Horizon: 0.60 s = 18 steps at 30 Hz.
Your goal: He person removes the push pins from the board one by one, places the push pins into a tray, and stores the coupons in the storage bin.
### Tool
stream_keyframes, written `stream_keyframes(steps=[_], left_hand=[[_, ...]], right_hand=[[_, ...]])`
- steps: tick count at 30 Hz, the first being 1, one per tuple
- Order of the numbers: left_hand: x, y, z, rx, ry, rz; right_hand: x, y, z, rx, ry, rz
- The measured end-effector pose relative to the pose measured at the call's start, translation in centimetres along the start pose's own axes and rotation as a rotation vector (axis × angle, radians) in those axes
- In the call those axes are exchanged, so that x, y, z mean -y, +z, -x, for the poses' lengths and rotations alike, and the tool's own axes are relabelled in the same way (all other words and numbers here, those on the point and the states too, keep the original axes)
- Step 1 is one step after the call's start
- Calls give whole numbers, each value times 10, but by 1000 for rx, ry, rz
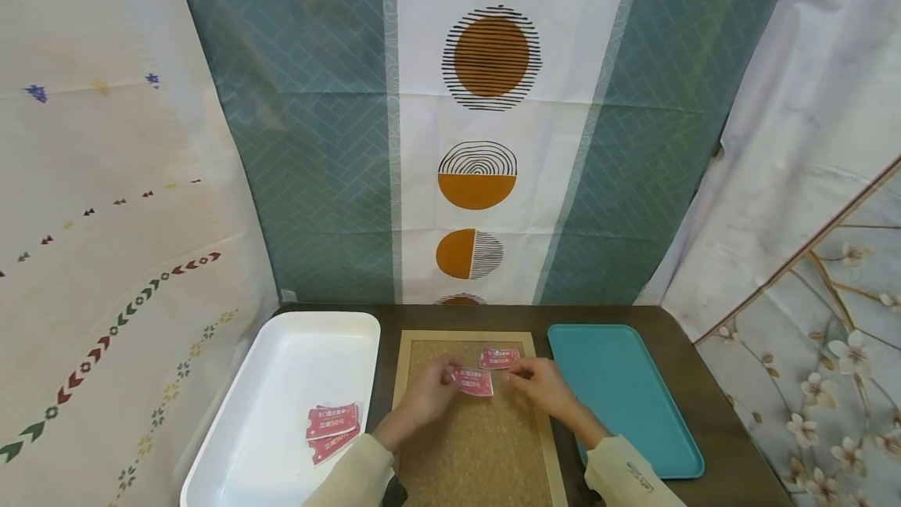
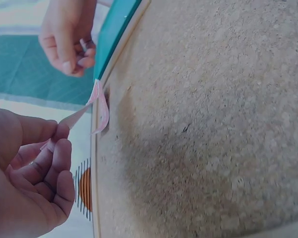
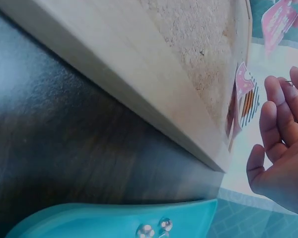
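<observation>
My left hand pinches a pink paper coupon by its left edge, over the upper part of a cork board. Another pink coupon is at the board's top, its paper curling away from the cork in the left wrist view. To the right, my right hand has thumb and fingertips together on a small pin; only its thin dark point shows clearly. In the right wrist view the held coupon is apart from the right fingertips.
Left of the board, a white tray carries several more pink coupons. A teal tray stands at the right, with shiny round-headed pins in it. The board's raised wooden frame borders the cork. Patterned cloth hangs behind.
</observation>
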<state>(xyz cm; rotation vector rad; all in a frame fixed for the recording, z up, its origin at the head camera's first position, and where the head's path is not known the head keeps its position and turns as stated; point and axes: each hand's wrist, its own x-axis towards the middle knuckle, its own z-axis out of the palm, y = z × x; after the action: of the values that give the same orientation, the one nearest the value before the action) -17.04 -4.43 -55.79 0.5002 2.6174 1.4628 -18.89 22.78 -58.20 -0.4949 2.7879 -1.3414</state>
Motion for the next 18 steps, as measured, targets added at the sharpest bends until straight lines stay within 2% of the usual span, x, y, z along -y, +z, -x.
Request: stream_keyframes(steps=[8,18], left_hand=[[0,-20,7,-82,34,-67],[3,-44,17,-141,1,-87]], right_hand=[[-6,-7,6,-16,28,9],[-17,-11,15,-12,-1,-17]])
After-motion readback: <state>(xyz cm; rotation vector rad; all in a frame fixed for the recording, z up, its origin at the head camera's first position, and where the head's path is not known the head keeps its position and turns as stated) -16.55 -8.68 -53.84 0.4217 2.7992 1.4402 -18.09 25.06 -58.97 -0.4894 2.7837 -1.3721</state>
